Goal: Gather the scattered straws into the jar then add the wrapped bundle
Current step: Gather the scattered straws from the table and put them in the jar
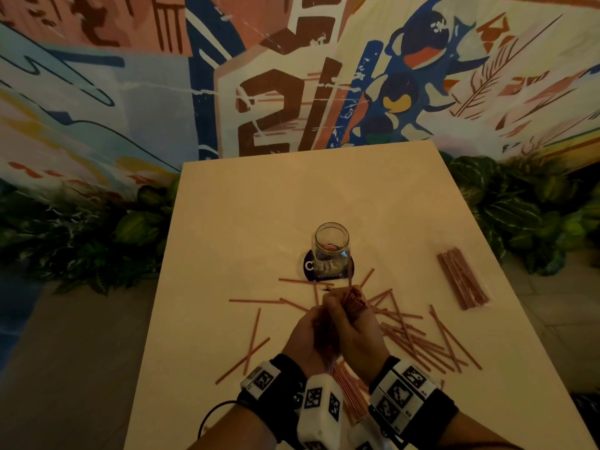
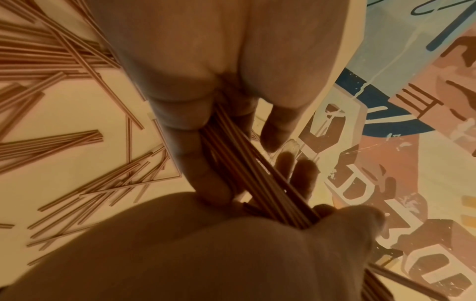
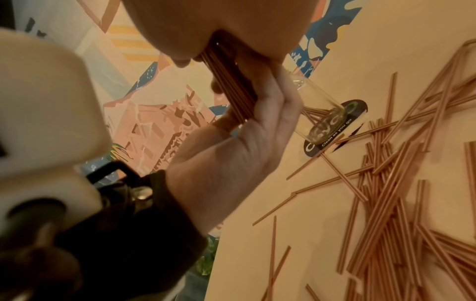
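A clear glass jar (image 1: 331, 246) stands upright on a dark round coaster (image 1: 308, 266) mid-table. Thin copper-pink straws (image 1: 418, 339) lie scattered in front of it, most of them to the right. Just in front of the jar, a bunch of straws (image 1: 353, 302) is held in both hands: my left hand (image 1: 313, 329) and right hand (image 1: 358, 332) are curled round it side by side. The wrist views show the gripped bunch of straws (image 2: 257, 175) (image 3: 231, 87) close up. The wrapped bundle (image 1: 462, 279) lies flat at the right, untouched.
More loose straws (image 1: 251, 344) lie to the left, and some are under my wrists. The pale table (image 1: 292, 196) is bare behind the jar. Leafy plants (image 1: 519, 216) and a painted wall border it on both sides and behind.
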Tool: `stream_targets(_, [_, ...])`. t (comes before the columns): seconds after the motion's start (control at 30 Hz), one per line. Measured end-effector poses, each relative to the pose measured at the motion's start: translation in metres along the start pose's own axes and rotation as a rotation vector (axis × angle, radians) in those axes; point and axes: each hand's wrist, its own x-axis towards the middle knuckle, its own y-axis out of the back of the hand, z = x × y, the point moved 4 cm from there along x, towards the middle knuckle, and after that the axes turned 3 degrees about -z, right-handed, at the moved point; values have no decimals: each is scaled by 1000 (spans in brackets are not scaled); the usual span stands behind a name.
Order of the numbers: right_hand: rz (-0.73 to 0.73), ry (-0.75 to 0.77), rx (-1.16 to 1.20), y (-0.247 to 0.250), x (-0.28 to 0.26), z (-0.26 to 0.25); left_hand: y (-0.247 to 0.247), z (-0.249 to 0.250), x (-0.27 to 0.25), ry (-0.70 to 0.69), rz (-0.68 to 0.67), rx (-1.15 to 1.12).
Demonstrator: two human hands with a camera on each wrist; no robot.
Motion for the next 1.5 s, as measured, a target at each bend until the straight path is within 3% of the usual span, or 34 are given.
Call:
stream_targets(0.13, [31, 76, -56, 4, 1, -4, -3, 0, -3, 11, -85, 42])
stream_targets(0.4, [-4, 15, -4, 8, 3, -5, -2, -2, -7, -44, -181, 177])
stream_targets(0.53, [-54, -53, 61, 6, 3, -4, 0, 0, -7, -55, -123, 278])
stream_targets(0.67, [13, -56, 45, 15, 9, -12, -2, 1, -10, -2, -106, 305])
stream_targets(0.9, [86, -104, 269, 12, 19, -26, -2, -5, -16, 40, -111, 206])
stream_targets(1.03, [120, -35, 209, 13, 15, -31, -4, -2, -15, 68, -24, 80])
stream_targets(1.17, [42, 14, 94, 5, 9, -32, -5, 4, -16, 46, 25, -99])
stream_targets(1.33, [-63, 40, 62, 2, 9, -31, -6, 8, -14, 38, 13, -130])
stream_targets(1.5, [-61, -12, 9, 0, 13, -19, -6, 6, -15, 61, 0, -91])
